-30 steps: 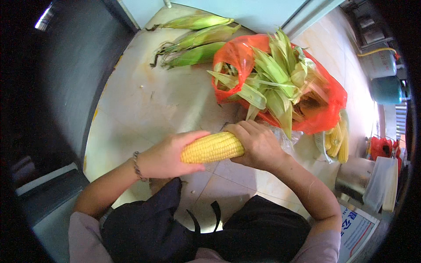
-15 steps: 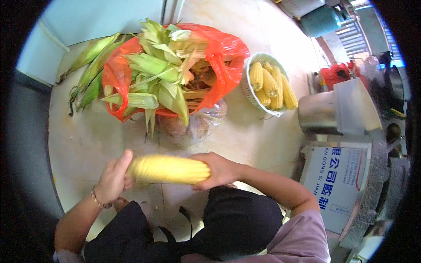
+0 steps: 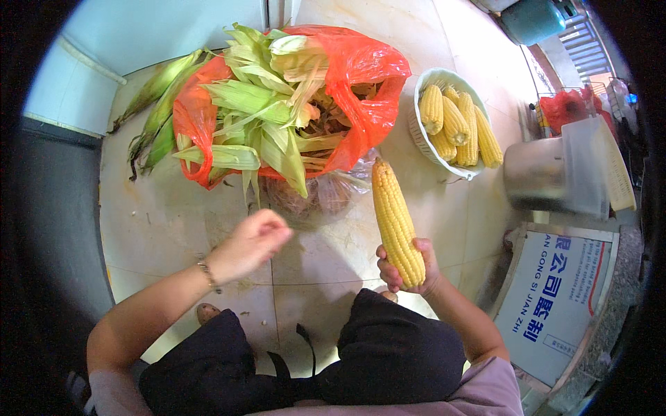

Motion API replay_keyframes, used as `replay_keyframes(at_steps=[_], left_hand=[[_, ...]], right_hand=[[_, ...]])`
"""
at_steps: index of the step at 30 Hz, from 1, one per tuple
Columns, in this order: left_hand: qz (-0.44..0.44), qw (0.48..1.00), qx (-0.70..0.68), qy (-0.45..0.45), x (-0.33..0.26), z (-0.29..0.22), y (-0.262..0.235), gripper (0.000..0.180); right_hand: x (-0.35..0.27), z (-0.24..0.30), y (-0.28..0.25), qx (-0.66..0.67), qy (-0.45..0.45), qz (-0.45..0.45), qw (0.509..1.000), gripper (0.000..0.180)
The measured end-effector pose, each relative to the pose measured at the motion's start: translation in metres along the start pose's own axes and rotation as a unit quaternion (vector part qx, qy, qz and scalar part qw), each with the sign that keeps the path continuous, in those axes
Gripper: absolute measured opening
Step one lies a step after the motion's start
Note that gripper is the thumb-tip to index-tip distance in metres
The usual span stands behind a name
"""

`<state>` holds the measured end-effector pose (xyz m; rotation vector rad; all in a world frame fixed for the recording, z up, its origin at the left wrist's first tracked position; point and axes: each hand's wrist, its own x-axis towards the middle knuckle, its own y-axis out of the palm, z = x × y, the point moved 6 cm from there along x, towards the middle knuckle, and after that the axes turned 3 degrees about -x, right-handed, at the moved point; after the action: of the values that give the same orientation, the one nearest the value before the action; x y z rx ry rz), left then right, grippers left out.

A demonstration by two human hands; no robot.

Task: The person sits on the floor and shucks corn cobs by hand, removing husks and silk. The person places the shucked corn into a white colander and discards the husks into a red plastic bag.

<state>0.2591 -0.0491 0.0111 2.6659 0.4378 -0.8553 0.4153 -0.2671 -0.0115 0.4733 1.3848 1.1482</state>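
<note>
My right hand (image 3: 422,267) grips a husked yellow ear of corn (image 3: 395,215) by its lower end and holds it nearly upright, the tip pointing away from me. My left hand (image 3: 253,243) is to the left, apart from the ear, with its fingers curled together and a little blurred. Whatever may be between those fingers is hidden. Beyond both hands lies a red plastic bag (image 3: 371,83) heaped with green corn husks (image 3: 253,100). Several bare yellow ears (image 3: 454,125) rest in a pale plastic basket (image 3: 420,139) at the far right.
Unhusked ears (image 3: 156,97) lie on the tiled floor left of the bag. A clear plastic bag (image 3: 319,194) sits in front of the red one. To the right are a metal pot (image 3: 531,173), a translucent container (image 3: 583,166) and a printed panel (image 3: 548,298). A gas cylinder (image 3: 534,21) stands far right.
The ear was level between both hands. My left hand has let go and moved up and right, while my right hand has swung the ear upright and to the right.
</note>
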Motion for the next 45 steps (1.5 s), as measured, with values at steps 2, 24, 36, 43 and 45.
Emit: replay_keyframes(at_steps=[2, 24, 36, 43, 45], left_hand=[[0.031, 0.999, 0.035, -0.018, 0.013, -0.012, 0.030, 0.020], [-0.294, 0.896, 0.334, -0.012, -0.053, 0.059, -0.158, 0.028], [-0.430, 0.701, 0.567, 0.054, -0.075, 0.042, -0.254, 0.057], [-0.504, 0.765, 0.399, -0.032, 0.015, 0.053, -0.334, 0.053], [-0.529, 0.728, 0.435, -0.025, 0.022, 0.076, -0.335, 0.050]], right_hand=[[0.000, -0.002, 0.003, -0.042, 0.021, 0.023, 0.999, 0.068], [-0.053, 0.212, -0.009, -0.486, -0.181, -0.487, 0.703, 0.059], [0.035, 0.247, 0.106, -0.688, -0.494, -0.456, 0.274, 0.059], [0.072, 0.098, 0.183, -0.877, -0.444, -0.129, 0.132, 0.049], [0.072, 0.079, 0.185, -0.889, -0.416, -0.115, 0.150, 0.046]])
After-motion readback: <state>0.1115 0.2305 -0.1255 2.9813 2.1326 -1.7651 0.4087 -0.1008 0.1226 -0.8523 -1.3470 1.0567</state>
